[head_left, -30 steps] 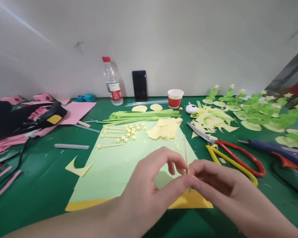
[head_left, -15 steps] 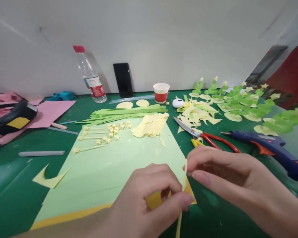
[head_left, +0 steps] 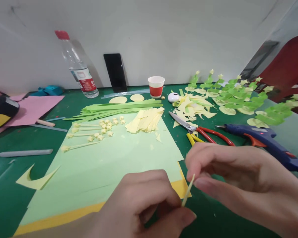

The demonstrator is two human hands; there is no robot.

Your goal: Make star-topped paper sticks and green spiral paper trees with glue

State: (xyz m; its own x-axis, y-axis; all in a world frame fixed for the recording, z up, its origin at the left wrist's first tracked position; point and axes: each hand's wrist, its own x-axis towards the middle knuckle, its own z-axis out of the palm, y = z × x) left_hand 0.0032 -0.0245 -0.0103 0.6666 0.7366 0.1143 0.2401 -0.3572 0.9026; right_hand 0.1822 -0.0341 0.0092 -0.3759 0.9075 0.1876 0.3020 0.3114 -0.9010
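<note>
Between thumb and fingers, my left hand (head_left: 149,201) pinches a narrow pale yellow paper strip (head_left: 188,191). The strip's upper end rises out of the grip, and its lower part is hidden behind the hand. At that upper end my right hand (head_left: 233,178) is closed, thumb and fingertips pressed on the strip. Under and left of my hands lies a pale green sheet (head_left: 129,158) over a yellow one (head_left: 181,185). Small folded paper stars (head_left: 104,127), star-tipped stems (head_left: 76,146) and a pile of cream strips (head_left: 146,119) rest on it.
Beyond my right hand lie red-handled scissors (head_left: 188,125), a yellow-handled tool (head_left: 190,138) and a blue glue gun (head_left: 258,135). Paper plants (head_left: 253,99) stand behind them. Along the wall are a bottle (head_left: 83,76), a phone (head_left: 115,72) and a paper cup (head_left: 156,87).
The view has shifted slightly, so the table things appear further left. The strip now tilts to the right and shows shorter between my hands. Both hands sit a little lower.
</note>
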